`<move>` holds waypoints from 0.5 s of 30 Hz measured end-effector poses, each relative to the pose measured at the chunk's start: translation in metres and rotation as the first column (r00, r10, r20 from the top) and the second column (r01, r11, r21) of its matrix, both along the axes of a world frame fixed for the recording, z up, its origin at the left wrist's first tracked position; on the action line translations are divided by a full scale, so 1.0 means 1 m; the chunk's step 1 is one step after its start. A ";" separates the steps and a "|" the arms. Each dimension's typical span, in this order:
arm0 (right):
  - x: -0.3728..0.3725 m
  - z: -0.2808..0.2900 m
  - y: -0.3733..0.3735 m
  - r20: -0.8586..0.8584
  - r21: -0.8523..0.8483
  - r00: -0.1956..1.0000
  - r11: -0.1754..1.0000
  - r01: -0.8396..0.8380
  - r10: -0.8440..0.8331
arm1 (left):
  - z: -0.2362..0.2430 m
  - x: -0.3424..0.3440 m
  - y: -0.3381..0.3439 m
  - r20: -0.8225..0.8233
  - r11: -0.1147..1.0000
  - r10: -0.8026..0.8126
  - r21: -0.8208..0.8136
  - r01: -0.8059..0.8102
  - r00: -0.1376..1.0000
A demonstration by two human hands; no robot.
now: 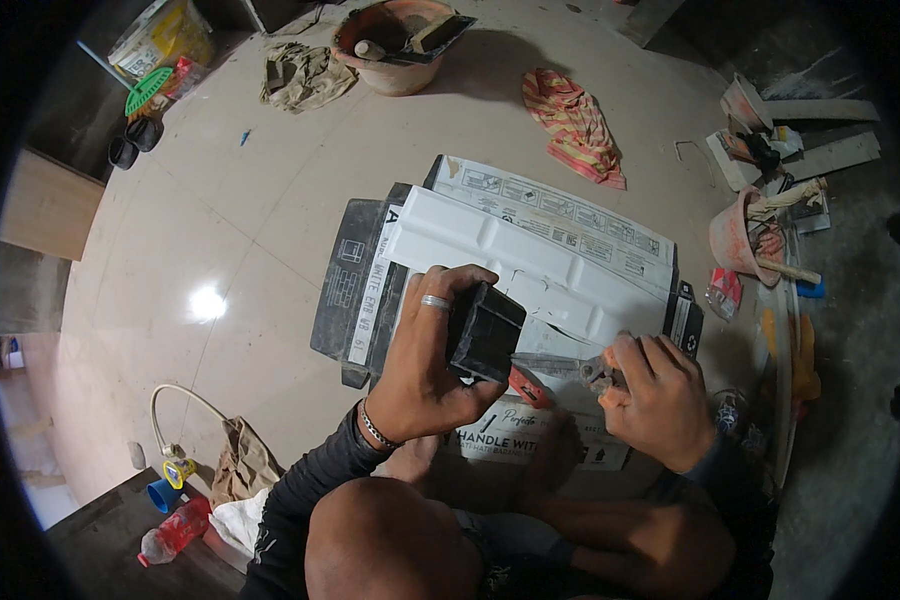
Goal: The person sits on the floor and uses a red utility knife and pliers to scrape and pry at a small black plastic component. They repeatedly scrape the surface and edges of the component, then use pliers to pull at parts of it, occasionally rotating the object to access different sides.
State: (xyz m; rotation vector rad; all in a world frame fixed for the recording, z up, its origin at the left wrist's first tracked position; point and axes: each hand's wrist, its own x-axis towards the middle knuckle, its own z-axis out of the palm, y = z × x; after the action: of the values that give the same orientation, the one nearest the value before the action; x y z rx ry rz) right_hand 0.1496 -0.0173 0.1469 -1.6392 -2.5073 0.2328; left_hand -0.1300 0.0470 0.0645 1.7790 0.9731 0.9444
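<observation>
My left hand (pixel 425 350), with a ring and bracelet, is closed around a black ridged block (pixel 488 332) held above the cardboard. My right hand (pixel 655 398) grips a tool with a narrow grey metal blade (pixel 550 365). The blade points left, its tip close to the block's lower right edge; I cannot tell whether they touch. Most of the tool's handle is hidden by my fingers. A white moulded panel (pixel 515 250) lies under my hands on a flattened, printed cardboard box (pixel 560 205). Just below the blade is a small red object (pixel 528 388).
Beyond the cardboard stand an orange basin (pixel 400 75) with tools, a crumpled cloth (pixel 310 78) and a striped cloth (pixel 578 125). An orange bucket (pixel 735 235) and wood strips (pixel 830 155) sit at the right. A red bottle (pixel 175 530) and blue cup (pixel 163 495) are lower left.
</observation>
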 end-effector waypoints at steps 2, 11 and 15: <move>0.001 -0.003 -0.002 -0.004 -0.008 1.000 1.000 0.005 -0.005 | -0.001 0.001 -0.001 0.007 1.000 0.004 -0.001 -0.004 1.000; -0.009 -0.017 0.004 -0.491 -0.384 0.741 0.877 0.288 -0.459 | -0.004 0.014 -0.002 0.341 0.972 -0.054 -0.199 0.129 0.938; -0.004 -0.008 0.004 -0.365 -0.395 0.795 0.854 0.339 -0.484 | -0.004 0.015 -0.001 0.410 0.921 -0.084 -0.316 0.228 0.908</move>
State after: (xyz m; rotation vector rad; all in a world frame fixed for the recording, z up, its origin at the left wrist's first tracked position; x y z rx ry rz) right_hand 0.1454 -0.0131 0.1392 -1.9252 -1.7711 0.8830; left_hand -0.1147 0.0460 0.0601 1.2767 0.6784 0.9055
